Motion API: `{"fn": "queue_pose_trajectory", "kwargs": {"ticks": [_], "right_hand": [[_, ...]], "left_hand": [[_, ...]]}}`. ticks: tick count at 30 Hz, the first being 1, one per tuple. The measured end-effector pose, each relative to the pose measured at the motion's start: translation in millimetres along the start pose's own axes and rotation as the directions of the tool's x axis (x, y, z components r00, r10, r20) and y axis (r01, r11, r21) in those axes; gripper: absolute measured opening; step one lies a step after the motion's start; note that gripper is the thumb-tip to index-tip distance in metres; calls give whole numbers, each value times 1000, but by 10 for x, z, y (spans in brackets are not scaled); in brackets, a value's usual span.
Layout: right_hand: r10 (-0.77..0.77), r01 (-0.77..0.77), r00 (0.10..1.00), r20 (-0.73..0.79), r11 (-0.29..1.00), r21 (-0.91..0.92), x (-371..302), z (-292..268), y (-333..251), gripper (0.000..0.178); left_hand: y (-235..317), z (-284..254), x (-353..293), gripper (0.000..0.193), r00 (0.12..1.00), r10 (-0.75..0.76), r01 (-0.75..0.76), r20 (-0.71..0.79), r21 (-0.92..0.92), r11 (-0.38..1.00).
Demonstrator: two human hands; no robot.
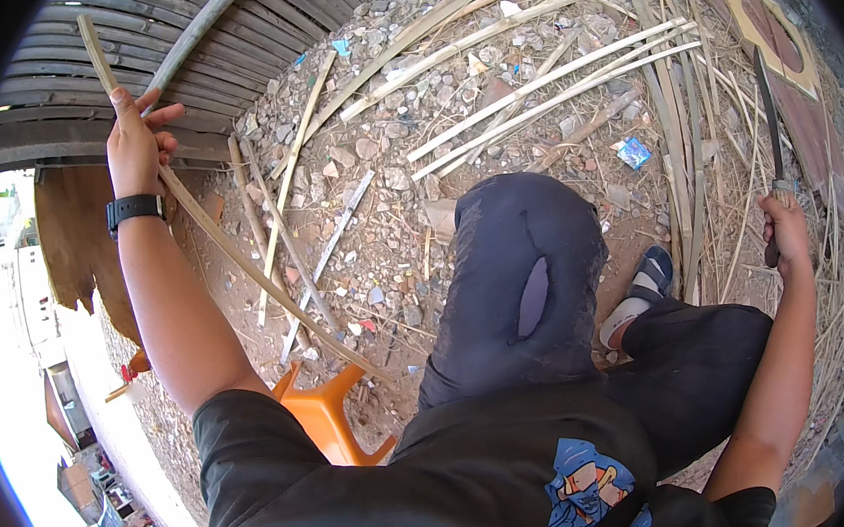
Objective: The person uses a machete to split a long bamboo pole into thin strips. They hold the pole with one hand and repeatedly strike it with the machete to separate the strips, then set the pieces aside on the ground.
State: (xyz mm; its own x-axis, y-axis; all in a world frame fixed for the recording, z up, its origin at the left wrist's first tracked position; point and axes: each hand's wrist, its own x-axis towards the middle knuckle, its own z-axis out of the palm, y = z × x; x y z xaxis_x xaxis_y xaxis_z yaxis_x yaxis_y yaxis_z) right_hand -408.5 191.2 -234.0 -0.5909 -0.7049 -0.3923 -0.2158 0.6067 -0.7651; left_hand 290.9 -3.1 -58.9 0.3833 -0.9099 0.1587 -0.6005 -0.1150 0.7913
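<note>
My left hand is raised at the upper left, with a dark watch on the wrist. A long, narrow bamboo strip passes through it, held loosely between thumb and palm, with some fingers partly stretched. One end of the strip rises above the hand; the other slants down toward my lap. Out at the far right, my right hand is wrapped around the handle of a machete. Its long dark blade points up and away, apart from the strip.
Several pale split bamboo strips lie on stony ground ahead of my knee. An orange plastic stool stands at my left. Bamboo slats form a wall at the upper left. A board with a round hole lies at the upper right.
</note>
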Motion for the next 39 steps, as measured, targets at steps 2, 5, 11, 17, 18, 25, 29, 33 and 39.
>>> {"fn": "queue_pose_trajectory", "kwargs": {"ticks": [2,5,11,17,18,25,29,33,39], "right_hand": [[-9,9,1000,5,999,-39,-7,77,-11,17],[-17,17,1000,2,998,-62,-35,-35,2,19],[-7,8,1000,30,999,-35,-11,-6,5,19],[-27,27,1000,-4,999,-44,-95,-48,-66,20],[-21,21,1000,-14,999,-49,-103,-54,-75,20],[-3,5,998,-58,999,36,-99,-59,-122,20],[-4,14,993,-119,997,78,-94,-95,-120,18],[17,2,989,-149,992,127,-61,-160,-89,17],[70,-31,985,-157,971,238,16,-197,-35,17]], "left_hand": [[-121,-33,-11,75,999,-44,44,-21,12,999],[-559,191,44,77,995,-96,95,21,35,995],[-2036,428,364,109,998,-18,48,-61,550,834],[-2531,1226,-737,75,915,-250,45,317,535,844],[-2576,1415,-975,74,878,-304,60,369,547,835],[-2981,2472,-1753,70,686,-312,-69,658,485,872],[-2889,2976,-1639,64,709,-166,-195,685,416,888],[-2782,3430,-1432,58,708,-116,-252,696,403,880],[-2838,3884,-1333,58,720,-161,-307,675,519,798]]}}
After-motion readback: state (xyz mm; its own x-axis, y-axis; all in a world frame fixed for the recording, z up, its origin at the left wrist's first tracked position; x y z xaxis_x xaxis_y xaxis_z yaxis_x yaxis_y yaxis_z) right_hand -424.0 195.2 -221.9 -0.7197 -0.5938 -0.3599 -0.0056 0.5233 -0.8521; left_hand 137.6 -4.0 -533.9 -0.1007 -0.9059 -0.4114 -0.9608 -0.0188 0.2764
